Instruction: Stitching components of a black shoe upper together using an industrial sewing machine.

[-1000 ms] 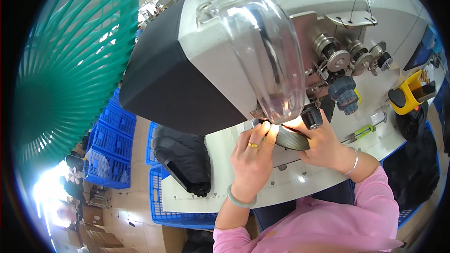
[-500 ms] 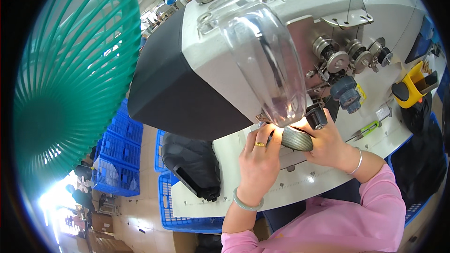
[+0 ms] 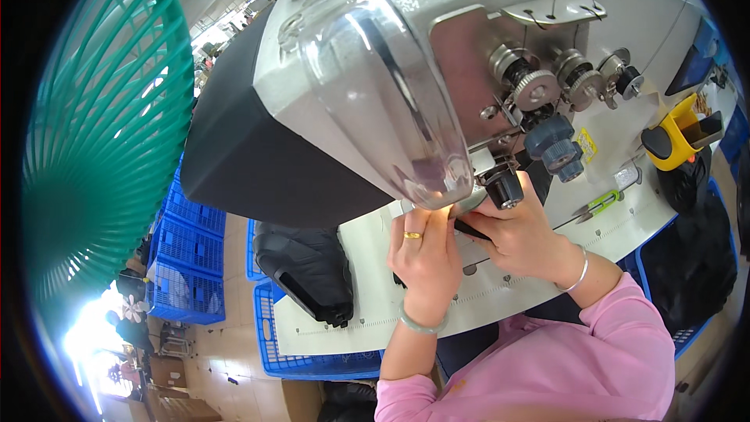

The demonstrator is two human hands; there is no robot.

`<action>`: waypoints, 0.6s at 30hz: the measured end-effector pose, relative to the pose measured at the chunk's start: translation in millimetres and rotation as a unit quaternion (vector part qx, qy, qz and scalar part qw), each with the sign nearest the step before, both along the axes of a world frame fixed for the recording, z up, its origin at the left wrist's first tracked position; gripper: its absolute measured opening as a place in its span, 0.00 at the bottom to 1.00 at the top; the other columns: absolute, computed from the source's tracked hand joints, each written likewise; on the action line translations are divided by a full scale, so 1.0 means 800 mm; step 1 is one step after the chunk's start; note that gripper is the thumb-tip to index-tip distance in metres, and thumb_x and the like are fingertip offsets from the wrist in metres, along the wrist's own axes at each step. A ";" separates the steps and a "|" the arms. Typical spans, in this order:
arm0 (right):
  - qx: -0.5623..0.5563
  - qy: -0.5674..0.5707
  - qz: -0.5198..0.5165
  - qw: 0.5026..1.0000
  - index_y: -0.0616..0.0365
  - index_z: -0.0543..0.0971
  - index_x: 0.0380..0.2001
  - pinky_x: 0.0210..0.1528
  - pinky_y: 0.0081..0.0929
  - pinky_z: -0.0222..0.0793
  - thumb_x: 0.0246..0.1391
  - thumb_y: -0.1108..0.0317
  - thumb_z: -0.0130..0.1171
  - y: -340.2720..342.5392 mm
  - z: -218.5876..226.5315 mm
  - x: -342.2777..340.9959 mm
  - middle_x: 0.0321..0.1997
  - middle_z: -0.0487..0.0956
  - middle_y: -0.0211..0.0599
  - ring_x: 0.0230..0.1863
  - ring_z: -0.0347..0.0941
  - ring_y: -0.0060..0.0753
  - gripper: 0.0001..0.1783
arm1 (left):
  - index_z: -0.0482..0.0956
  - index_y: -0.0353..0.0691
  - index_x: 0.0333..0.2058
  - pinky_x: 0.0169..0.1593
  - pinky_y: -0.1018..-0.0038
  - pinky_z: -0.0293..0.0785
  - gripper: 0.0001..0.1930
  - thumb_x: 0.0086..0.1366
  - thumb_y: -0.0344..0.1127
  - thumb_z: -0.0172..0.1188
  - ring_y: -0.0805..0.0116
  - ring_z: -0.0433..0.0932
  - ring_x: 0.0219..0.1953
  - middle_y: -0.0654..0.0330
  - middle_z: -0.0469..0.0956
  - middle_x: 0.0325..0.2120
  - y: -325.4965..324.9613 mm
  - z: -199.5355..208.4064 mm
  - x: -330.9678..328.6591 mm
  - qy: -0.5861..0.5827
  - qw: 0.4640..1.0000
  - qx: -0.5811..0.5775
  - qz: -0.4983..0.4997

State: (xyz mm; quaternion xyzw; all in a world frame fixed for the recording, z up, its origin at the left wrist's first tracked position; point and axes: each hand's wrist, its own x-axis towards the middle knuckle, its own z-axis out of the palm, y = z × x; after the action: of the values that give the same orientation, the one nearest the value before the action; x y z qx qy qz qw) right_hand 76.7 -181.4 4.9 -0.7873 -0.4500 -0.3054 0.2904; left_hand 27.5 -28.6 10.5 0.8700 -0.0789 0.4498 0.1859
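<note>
Under the clear guard (image 3: pixel 391 109) of a white sewing machine (image 3: pixel 336 62), both of my hands are at a small dark fabric piece (image 3: pixel 471 229), most of which my fingers and the guard hide. My left hand (image 3: pixel 426 262), with a gold ring and a pale bangle, has its fingers pressed together on the piece's left side. On the other side, my right hand (image 3: pixel 523 238) pinches the piece's edge between thumb and fingers, close below a black knob (image 3: pixel 502 189). The needle area is lit but hidden from view.
A black sewn item (image 3: pixel 308 266) lies on the white table (image 3: pixel 367 312) at left. Green-handled snips (image 3: pixel 600 203) and a yellow holder (image 3: pixel 678 137) are at right. A green fan (image 3: pixel 101 148) stands far left. Blue crates (image 3: pixel 183 289) and a basket of black material (image 3: pixel 691 258) flank the table.
The grey mesh face of the piece has turned out of sight, and a dark edge shows instead. My right hand has shifted left with it. The whole view has moved slightly.
</note>
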 end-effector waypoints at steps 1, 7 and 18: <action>-0.012 0.008 -0.002 1.000 0.53 0.83 0.41 0.51 0.47 0.57 0.38 0.70 0.66 -0.001 -0.001 0.000 0.47 0.77 0.28 0.49 0.72 0.38 0.21 | 0.82 0.34 0.36 0.34 0.67 0.73 0.10 0.54 0.21 0.65 0.57 0.76 0.33 0.57 0.79 0.35 0.003 0.002 -0.003 -0.006 1.000 0.002 -0.001; -0.001 0.029 0.025 0.999 0.55 0.83 0.40 0.50 0.48 0.60 0.35 0.73 0.66 -0.007 -0.010 0.000 0.50 0.76 0.36 0.49 0.71 0.45 0.21 | 0.82 0.33 0.37 0.41 0.65 0.77 0.16 0.45 0.19 0.65 0.54 0.77 0.39 0.56 0.78 0.38 0.016 0.018 -0.012 0.048 0.994 0.091 -0.042; 0.031 -0.001 0.035 0.999 0.54 0.81 0.38 0.46 0.45 0.63 0.29 0.80 0.62 -0.006 -0.017 0.003 0.45 0.76 0.32 0.45 0.72 0.44 0.24 | 0.82 0.37 0.39 0.41 0.65 0.78 0.20 0.44 0.19 0.65 0.54 0.78 0.41 0.58 0.77 0.39 0.024 0.034 -0.011 0.091 0.984 0.138 -0.070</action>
State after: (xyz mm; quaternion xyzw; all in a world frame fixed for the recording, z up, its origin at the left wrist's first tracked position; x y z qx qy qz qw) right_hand 79.1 -185.8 -8.9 -0.7613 -0.4681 -0.3097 0.3246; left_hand 18.7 -9.2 38.1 0.9169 -0.1839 0.3395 0.1010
